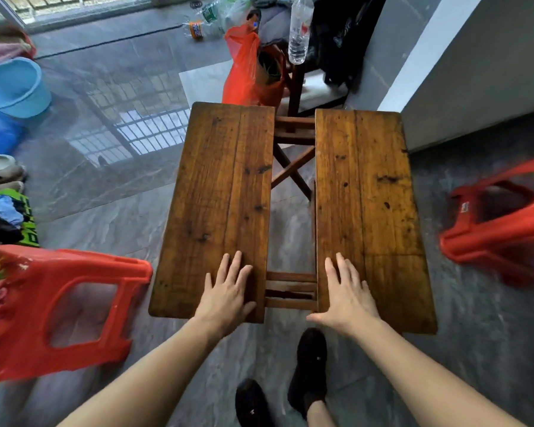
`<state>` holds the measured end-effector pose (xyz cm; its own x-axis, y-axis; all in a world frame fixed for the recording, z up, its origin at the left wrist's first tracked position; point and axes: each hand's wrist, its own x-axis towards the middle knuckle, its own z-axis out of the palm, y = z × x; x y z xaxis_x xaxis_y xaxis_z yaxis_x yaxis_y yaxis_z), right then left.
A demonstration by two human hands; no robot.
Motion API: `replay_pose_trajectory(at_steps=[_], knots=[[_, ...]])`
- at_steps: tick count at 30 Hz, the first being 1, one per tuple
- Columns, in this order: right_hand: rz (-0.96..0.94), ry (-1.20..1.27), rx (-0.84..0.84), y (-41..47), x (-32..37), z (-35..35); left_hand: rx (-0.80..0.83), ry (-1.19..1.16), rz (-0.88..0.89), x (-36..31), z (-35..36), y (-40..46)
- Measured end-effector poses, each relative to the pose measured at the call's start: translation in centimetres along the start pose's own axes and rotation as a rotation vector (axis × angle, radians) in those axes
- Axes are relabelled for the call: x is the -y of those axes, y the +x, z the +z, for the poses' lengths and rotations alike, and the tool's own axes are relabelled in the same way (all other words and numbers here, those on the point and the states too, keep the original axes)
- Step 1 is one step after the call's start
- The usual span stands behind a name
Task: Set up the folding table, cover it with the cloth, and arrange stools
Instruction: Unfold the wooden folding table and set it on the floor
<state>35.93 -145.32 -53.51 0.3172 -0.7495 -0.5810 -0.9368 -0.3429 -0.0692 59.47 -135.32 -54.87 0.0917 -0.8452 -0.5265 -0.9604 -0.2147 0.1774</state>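
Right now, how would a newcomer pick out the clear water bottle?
Start at the wooden folding table mid-frame and look past its far end. Beside the red plastic bag stands the water bottle: tall, clear, upright, unlike the crumpled bottles lying on the floor.

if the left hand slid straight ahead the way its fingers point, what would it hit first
Nothing, as far as the picture shows. The left hand lies flat on the left table board, fingers pointing along it toward the far end. The board ahead looks bare; beyond its edge stands a red plastic bag, though depth is unclear.
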Motion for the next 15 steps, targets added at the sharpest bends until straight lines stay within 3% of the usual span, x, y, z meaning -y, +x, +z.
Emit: replay_pose_trajectory(at_steps=[5,15], knots=[[-0.049,-0.146,-0.002,-1.9,-0.7,1.6,0.015,0.136,0.066,0.8,1.6,-1.9],[-0.086,-0.283,-0.179,-2.7,-1.3,2.8,-0.122,0.231,-0.032,-0.4,3.0,-2.3]])
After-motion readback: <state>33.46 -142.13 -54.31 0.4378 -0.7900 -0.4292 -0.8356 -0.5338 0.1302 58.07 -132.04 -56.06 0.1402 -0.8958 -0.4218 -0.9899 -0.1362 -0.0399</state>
